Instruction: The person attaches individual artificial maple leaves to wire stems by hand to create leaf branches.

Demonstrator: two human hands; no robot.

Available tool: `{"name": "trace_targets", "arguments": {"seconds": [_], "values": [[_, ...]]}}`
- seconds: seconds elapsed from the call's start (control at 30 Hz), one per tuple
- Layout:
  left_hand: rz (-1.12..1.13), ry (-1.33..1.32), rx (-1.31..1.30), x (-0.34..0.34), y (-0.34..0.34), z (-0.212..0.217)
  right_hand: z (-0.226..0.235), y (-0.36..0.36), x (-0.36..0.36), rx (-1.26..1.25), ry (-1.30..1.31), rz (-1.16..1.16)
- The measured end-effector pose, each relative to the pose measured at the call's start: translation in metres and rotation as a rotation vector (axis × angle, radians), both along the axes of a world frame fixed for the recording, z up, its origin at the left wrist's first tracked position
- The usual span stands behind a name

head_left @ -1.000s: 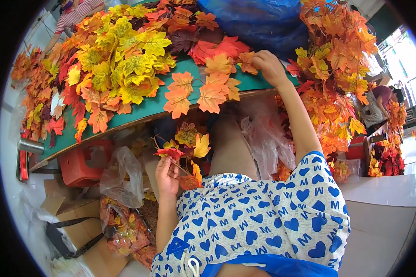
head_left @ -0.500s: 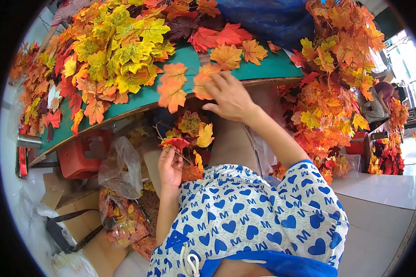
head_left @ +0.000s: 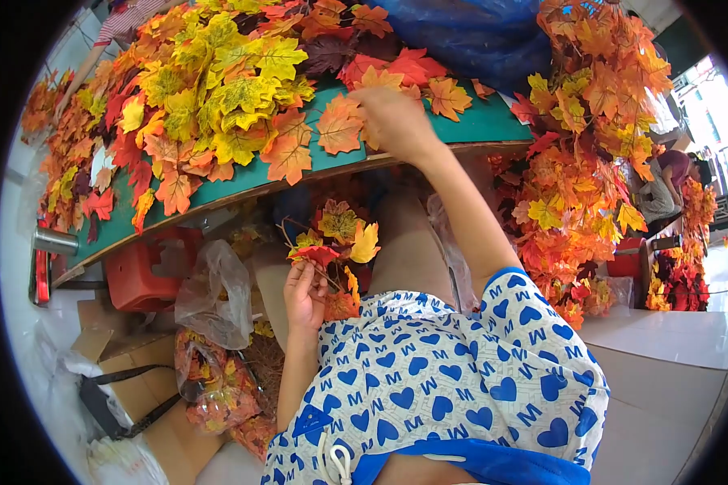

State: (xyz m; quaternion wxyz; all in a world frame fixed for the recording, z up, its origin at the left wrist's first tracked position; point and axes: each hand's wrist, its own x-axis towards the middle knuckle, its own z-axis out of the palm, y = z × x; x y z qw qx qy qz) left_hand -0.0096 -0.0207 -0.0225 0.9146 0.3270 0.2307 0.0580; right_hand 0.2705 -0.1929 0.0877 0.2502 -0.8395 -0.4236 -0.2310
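Above my lap, my left hand (head_left: 306, 293) pinches a small spray of artificial maple leaves by its thin stem. The spray has a red leaf (head_left: 315, 255) at the fingers, a yellow leaf (head_left: 365, 242) and an orange leaf (head_left: 341, 305). My right hand (head_left: 395, 121) reaches over the green tabletop (head_left: 477, 121), blurred by motion, with its fingertips hidden. Beside it lies a single orange leaf (head_left: 340, 125), and a pale orange leaf (head_left: 378, 78) shows just beyond. More orange leaves (head_left: 287, 153) rest at the table's near edge, left of my right hand.
Yellow leaves (head_left: 239, 101) are heaped at the left of the table. A dark blue plastic bag (head_left: 469, 40) stands behind. Leaf garlands (head_left: 574, 186) hang at the right. Below are a red stool (head_left: 141, 275), a clear bag of leaves (head_left: 218, 380) and cardboard (head_left: 170, 440). A person (head_left: 667, 182) sits far right.
My right hand has moved away from me, farther over the table. The orange leaves that were blurred at the near edge now lie still on it. My left hand still holds the spray.
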Motion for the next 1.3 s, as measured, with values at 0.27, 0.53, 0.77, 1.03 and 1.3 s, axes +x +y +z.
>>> {"name": "trace_targets", "arguments": {"seconds": [0.27, 0.53, 0.77, 1.03, 1.3], "values": [[-0.008, 0.024, 0.004, 0.006, -0.002, 0.003, 0.017, -0.014, 0.010, -0.316, -0.154, -0.150], [-0.003, 0.029, -0.001, 0.002, 0.001, 0.001, 0.015, -0.005, 0.039, -0.413, -0.182, -0.116], [0.028, -0.014, 0.018, -0.004, 0.014, 0.002, 0.058, -0.059, 0.044, -0.165, 0.108, -0.238], [0.023, -0.009, 0.205, 0.013, 0.007, 0.005, 0.030, -0.094, 0.048, -0.329, -0.074, -0.169], [0.062, 0.008, 0.346, 0.010, -0.001, 0.021, 0.049, -0.100, 0.043, -0.473, -0.401, -0.327]]}}
